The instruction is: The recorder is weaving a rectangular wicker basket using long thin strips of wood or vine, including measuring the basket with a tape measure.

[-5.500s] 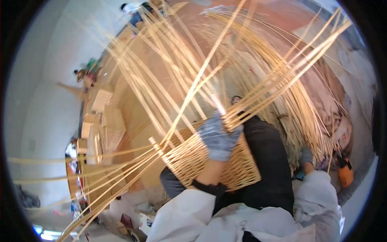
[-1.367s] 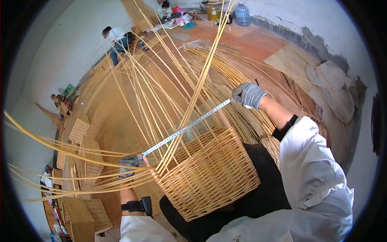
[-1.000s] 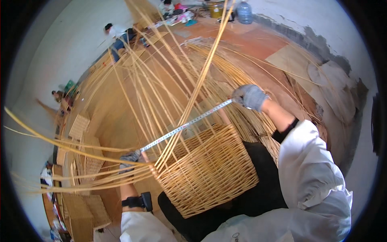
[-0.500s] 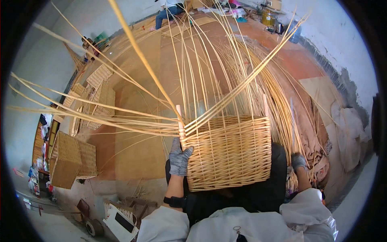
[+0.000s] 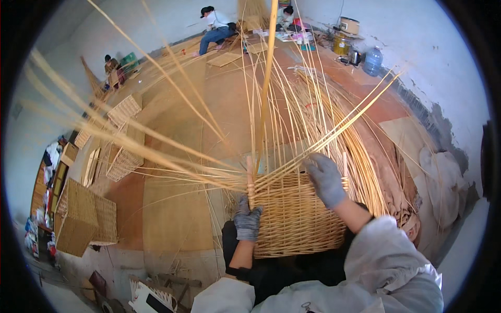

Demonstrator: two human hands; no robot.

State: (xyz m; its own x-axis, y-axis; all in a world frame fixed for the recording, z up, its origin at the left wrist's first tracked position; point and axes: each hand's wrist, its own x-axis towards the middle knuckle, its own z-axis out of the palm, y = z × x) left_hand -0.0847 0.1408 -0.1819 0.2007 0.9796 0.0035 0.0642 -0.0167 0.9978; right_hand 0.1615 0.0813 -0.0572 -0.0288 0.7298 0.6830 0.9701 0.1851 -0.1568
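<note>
A half-woven wicker basket rests across my lap, its long upright rods rising from the rim. My left hand, in a grey glove, grips the basket's left corner just below a thick corner post. Over the right part of the rim reaches my gloved right hand, fingers loosely bent and apart, the fingertips at a group of slanting willow rods. Whether they touch the rods is hard to make out. More rods fan out leftward from the corner, blurred by motion.
A bundle of long willow rods lies on the floor to the right. Finished wicker baskets stand at the left. Several people sit farther back. A blue water jug stands by the right wall.
My right hand has come up from the rod bundle at the lower right to the basket's rim. The basket has shifted slightly, and the left-hand rods have swung.
</note>
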